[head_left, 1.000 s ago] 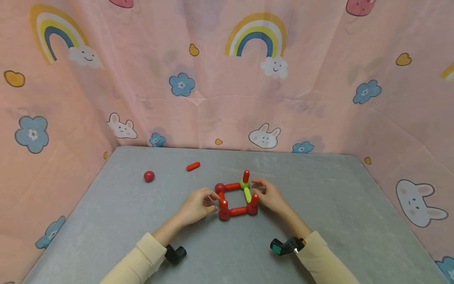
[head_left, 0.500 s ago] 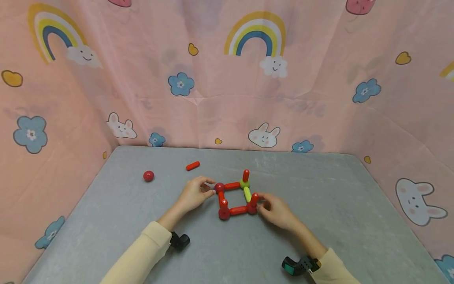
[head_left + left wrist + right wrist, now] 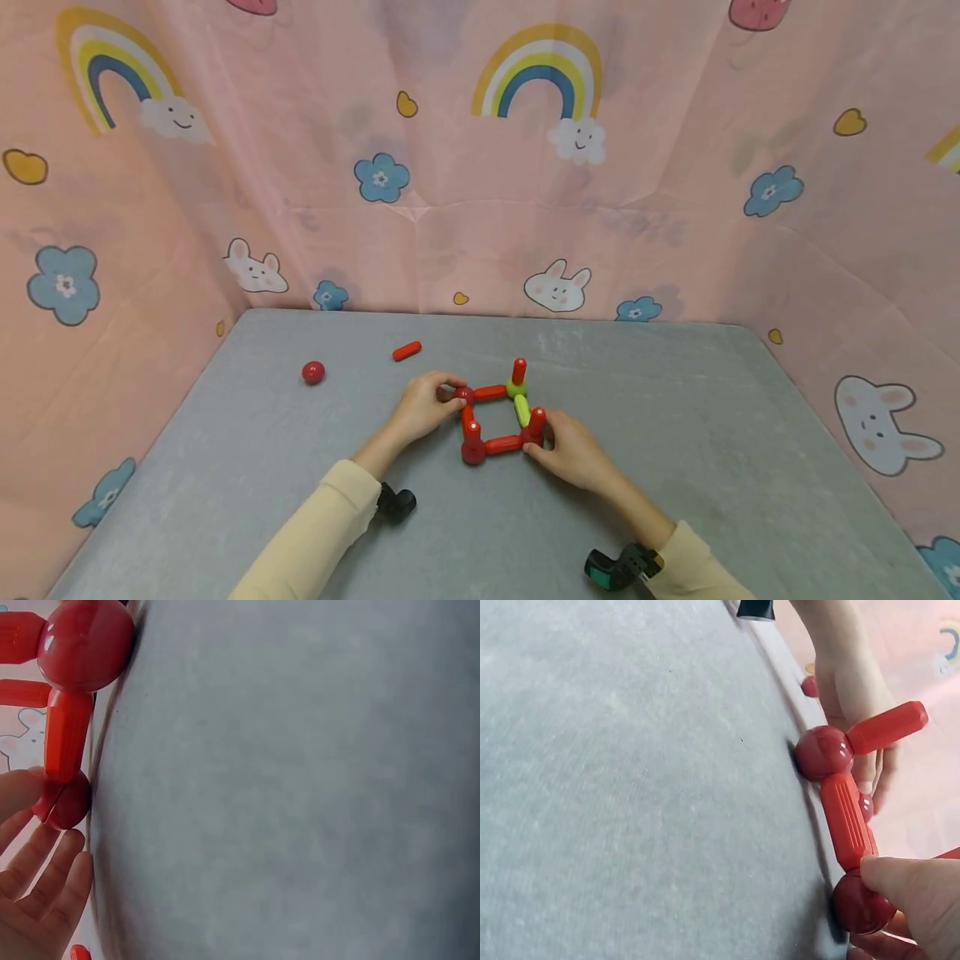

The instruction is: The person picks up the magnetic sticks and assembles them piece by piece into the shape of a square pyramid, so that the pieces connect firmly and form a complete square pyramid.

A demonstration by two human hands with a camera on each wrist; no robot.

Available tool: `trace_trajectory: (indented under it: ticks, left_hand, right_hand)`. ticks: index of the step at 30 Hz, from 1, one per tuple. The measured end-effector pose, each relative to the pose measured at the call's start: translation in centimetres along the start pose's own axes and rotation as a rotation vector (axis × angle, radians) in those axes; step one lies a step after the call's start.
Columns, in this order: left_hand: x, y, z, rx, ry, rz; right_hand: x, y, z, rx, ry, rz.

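A square frame of balls and rods lies on the grey table: a far-left red ball (image 3: 464,395), a near-left red ball (image 3: 473,452), a near-right red ball (image 3: 863,901) and a far-right green ball (image 3: 516,388). Red rods (image 3: 503,445) and one yellow-green rod (image 3: 522,410) join them. Upright red rods stand on every ball but the far-left one. My left hand (image 3: 424,407) pinches the far-left ball between thumb and fingers. My right hand (image 3: 572,451) grips the near-right ball, thumb in front; its other fingertips are partly hidden behind.
A loose red ball (image 3: 313,372) sits at the table's left. One loose red rod (image 3: 407,351) lies farther back, left of the frame. A pink printed curtain (image 3: 450,233) hangs behind and beside the grey table (image 3: 675,417).
My left hand has moved from the near-left ball to the far-left ball and taken hold of it. My right hand has come nearer from beside the green ball to grip the near-right ball.
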State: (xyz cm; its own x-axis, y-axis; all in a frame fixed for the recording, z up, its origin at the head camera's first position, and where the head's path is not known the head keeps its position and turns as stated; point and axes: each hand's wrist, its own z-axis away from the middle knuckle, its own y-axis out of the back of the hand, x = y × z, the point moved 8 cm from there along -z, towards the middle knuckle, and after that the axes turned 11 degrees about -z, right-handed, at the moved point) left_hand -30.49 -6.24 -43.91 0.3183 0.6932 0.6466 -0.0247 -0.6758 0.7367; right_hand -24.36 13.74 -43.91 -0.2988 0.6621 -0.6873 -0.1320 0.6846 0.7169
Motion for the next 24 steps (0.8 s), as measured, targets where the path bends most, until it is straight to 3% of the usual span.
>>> trace_trajectory:
  ticks: [9, 24]
  left_hand:
    - [0.4, 0.0, 0.0, -0.038, -0.029, -0.023]
    - [1.3, 0.2, 2.0, -0.119, -0.112, -0.107]
  right_hand:
    - [0.1, 0.1, -0.2, 0.031, 0.011, -0.022]
    - [1.1, 0.9, -1.8, 0.061, 0.055, -0.085]
